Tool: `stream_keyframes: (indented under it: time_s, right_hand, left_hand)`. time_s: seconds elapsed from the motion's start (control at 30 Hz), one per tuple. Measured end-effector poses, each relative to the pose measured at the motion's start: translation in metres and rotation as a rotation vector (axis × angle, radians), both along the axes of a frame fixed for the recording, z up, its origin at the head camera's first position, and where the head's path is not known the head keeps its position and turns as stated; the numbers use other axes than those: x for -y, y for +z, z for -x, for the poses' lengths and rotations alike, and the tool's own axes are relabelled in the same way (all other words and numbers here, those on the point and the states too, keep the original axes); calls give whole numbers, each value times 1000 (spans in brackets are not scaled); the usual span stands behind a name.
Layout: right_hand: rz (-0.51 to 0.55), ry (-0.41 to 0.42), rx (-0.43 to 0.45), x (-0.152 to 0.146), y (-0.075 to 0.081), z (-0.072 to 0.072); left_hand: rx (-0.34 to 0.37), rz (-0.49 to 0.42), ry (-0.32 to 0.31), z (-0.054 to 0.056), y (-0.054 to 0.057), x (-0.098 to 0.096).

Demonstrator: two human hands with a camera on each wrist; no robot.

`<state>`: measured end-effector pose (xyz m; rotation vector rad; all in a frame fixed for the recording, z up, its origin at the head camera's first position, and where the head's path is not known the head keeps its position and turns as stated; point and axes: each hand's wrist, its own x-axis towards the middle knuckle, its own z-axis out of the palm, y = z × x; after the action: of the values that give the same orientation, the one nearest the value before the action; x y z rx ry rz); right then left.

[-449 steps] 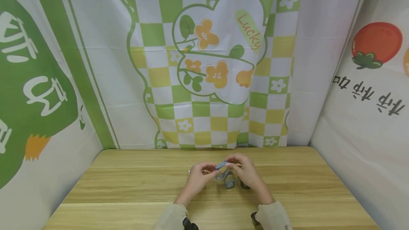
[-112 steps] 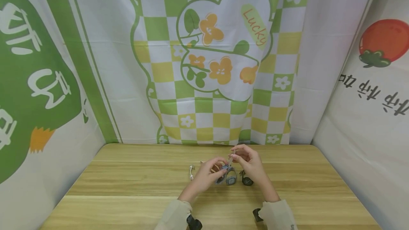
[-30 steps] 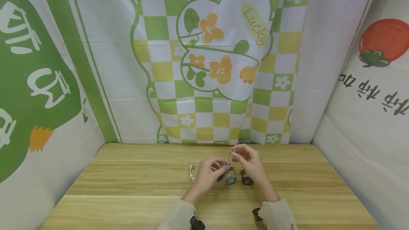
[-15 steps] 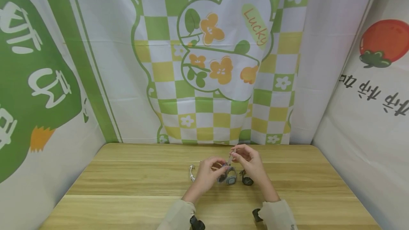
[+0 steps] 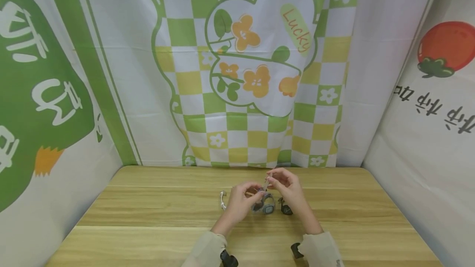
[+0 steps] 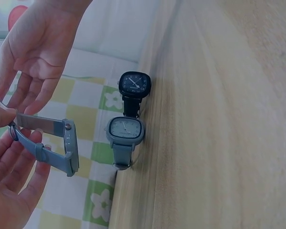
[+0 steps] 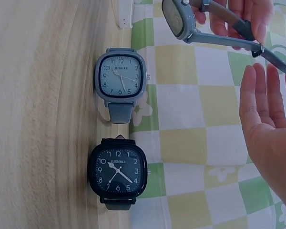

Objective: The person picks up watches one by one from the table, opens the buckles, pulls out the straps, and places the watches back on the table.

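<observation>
My left hand holds a blue-grey wristwatch above the table, pinching its strap near the buckle between thumb and fingers. The strap forms a loop, and the case hangs out to one side in the left wrist view. My right hand pinches the free end of the strap, which runs through the buckle. Below the hands, a second blue-grey watch stands on the table with its dial facing me. Beside it stands a black watch, near my right hand.
A white band-like object lies left of my left hand on the wooden table. A checked green and yellow cloth hangs behind the table's far edge. Printed white curtains close in both sides.
Fifteen seconds ago both hands held the strap lower and flatter; now its end slants up to the right hand. Over the last second, the hands have barely moved.
</observation>
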<state>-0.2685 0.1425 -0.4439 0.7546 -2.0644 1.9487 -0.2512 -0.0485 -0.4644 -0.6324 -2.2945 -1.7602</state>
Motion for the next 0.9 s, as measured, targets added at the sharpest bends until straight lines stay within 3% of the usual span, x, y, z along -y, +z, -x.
stream_keyframes:
  time_s: [0.9]
  right_hand:
    - [46, 53, -5, 3, -6, 2]
  left_hand:
    - [-28, -49, 34, 0, 3, -2]
